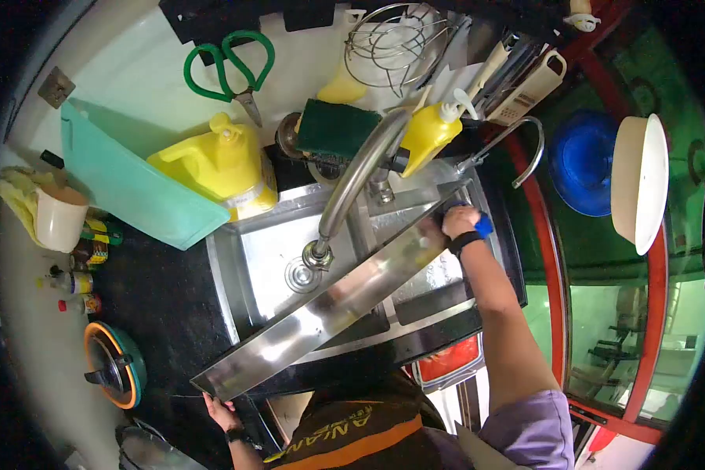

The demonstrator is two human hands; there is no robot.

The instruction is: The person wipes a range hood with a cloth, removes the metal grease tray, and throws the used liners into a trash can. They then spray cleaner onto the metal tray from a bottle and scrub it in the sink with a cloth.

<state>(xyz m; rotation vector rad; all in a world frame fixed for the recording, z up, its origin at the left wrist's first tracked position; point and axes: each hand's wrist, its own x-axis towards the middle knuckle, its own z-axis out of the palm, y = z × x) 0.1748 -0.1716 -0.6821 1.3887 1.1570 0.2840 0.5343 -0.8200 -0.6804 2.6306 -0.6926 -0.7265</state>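
A long, shiny stainless steel panel (329, 305) lies slantwise across the double sink (221, 283). My left hand (222, 412) grips its near left corner, thumb and fingers at the edge. At the far right end, my right hand (460, 222) is closed over a blue cloth (484, 225) and presses it against the metal. Most of the cloth is hidden under the fingers. Above the left basin and the panel arches the metal faucet (360, 176). Whether water is running from it I cannot make out.
Behind the sink stand a yellow jug (223, 168), a yellow pump bottle (432, 137) and a dark green scouring pad (337, 129). A teal board (133, 176) leans at the left. Green-handled scissors (231, 70) hang on the wall. A lidded pot (113, 364) sits left.
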